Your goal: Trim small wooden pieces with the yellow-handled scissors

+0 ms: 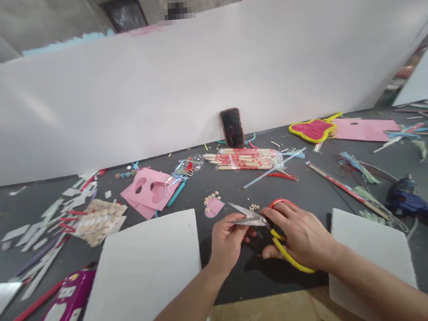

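Observation:
My right hand (304, 232) grips a pair of scissors (253, 219) with yellow and red handles, and their blades stand apart, pointing left. My left hand (224, 240) is closed in a pinch at the lower blade; whatever lies between its fingertips is hidden or too small to name. Just beyond the blades sits a small pink square (215, 207) with pale beads around its far side. A little heap of tiny pale beads (254, 207) lies behind the scissors on the dark tabletop.
White boards (149, 274) lie left and right (371, 252) of my arms. A phone (232, 128) leans on the white partition (157, 95) behind bundled sticks (241, 159). Pink cut-out sheets (150, 191) and scraps lie left; a blue glue gun (419, 206) is at far right.

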Motion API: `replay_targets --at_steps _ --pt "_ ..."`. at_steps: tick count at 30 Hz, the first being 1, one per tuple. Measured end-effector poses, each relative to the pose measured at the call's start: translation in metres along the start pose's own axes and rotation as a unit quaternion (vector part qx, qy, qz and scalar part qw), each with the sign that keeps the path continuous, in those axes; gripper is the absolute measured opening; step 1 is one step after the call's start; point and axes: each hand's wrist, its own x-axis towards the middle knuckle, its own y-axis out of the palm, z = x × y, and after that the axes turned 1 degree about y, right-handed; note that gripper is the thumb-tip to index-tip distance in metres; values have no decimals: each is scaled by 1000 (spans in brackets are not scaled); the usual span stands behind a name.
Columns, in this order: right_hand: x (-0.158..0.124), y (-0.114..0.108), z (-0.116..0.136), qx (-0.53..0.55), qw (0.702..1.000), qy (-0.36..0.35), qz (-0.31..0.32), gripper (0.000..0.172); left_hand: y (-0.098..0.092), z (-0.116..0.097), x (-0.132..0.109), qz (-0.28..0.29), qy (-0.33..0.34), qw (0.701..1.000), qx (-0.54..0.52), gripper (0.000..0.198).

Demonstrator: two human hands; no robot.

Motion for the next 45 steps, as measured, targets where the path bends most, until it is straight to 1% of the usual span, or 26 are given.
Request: replay_targets --at_steps 2,8,11,14,17,22,25,28,30,32,35,40,45 --pt "0 0 -1 10 1000 -3 0 65 0 0 0 2 -2 1000 5 14" --pt "0 3 -4 48 999 -15 -3 51 0 1 2 -4 -7 1000 15 15" --pt "-2 3 -3 38 999 -8 -2 47 1 1 1 6 -4 1000 17 17" --pt "-4 2 -1 18 1000 5 7 42 2 2 0 -2 -8 1000 21 19" --pt "-4 3 -1 3 1000 14 6 41 3 3 -1 -14 -13 1000 17 21" --pt "-2 6 -3 1 1000 11 -16 44 4 4 0 -18 -12 1000 0 21" --pt "-1 4 -2 3 1000 7 -11 48 3 4 0 -24 -3 1000 3 18" --pt "-1 0 0 -1 1000 6 -8 58 3 2 0 -26 6 1000 8 15" --pt "0 -1 2 1 1000 3 -12 65 2 1 0 -16 8 1000 17 15" --pt "1 -1 2 8 1000 0 -8 68 1 0 0 -6 4 1000 28 15" --pt "2 -1 1 20 1000 1 5 64 1 -1 0 -7 -10 999 32 14" --pt "0 1 -2 46 999 0 10 50 1 1 1 -1 -12 1000 25 15" --pt "-3 1 0 14 1000 7 2 41 2 1 -1 2 -9 999 32 21"
